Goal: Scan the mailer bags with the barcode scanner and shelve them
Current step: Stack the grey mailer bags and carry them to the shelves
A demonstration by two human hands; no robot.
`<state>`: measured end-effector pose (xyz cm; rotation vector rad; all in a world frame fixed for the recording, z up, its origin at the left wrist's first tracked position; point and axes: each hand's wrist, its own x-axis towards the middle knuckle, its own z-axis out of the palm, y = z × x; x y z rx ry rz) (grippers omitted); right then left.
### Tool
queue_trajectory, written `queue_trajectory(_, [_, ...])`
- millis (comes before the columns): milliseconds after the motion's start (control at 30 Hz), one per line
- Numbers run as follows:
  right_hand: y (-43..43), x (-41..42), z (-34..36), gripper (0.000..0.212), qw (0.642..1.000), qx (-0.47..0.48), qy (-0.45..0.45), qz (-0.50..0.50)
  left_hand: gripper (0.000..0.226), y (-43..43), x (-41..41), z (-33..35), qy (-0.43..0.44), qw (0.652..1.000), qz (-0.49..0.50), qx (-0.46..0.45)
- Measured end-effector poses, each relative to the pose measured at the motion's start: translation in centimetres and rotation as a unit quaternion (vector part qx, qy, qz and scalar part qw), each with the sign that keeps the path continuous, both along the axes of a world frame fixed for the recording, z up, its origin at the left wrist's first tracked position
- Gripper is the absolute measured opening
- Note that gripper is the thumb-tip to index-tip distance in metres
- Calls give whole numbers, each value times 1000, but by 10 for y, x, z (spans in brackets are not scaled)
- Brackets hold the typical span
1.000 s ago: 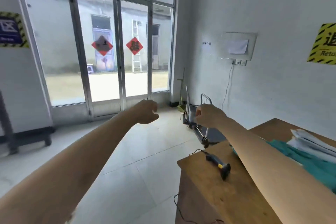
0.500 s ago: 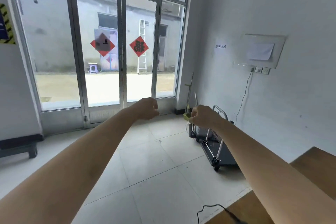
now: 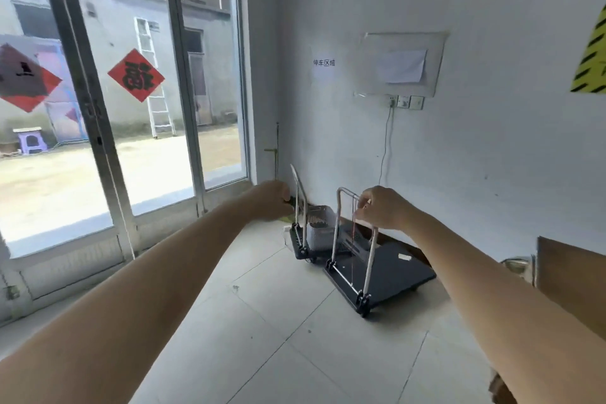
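Both my arms stretch straight out in front of me over the tiled floor. My left hand is curled into a loose fist and holds nothing. My right hand is also curled with nothing in it. No barcode scanner or mailer bag shows in the head view. Only a corner of the wooden table appears at the right edge.
Two black platform trolleys with metal handles stand by the white wall, the farther one carrying a grey basket. Glass doors fill the left side. A wall socket with a cable hangs above the trolleys.
The view has swung away from the table, so the scanner and the bags have left the frame. The trolleys look closer. Both fists stay stretched forward.
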<state>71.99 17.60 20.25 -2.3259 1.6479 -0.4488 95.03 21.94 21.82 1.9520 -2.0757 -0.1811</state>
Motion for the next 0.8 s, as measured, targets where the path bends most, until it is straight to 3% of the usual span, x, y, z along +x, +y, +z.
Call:
queue_trajectory(167, [-76,-17,7,25,993,23,16,-112,26,-134,1,-3,21,997,-73,15])
queue_trajectory(333, [-143,-66,-3,32,973,31,79,-215,29,-253,-64,-15,43,979,-197,16])
queue_trajectory(633, [-220,-208,-4,28,915,63,63,-393,25,-409,-261,-26,55,911,-405,49])
queue_trajectory(800, [-211,-269,-13,31,864,108,10,-491,26,-448,-375,-39,24,844,-530,74])
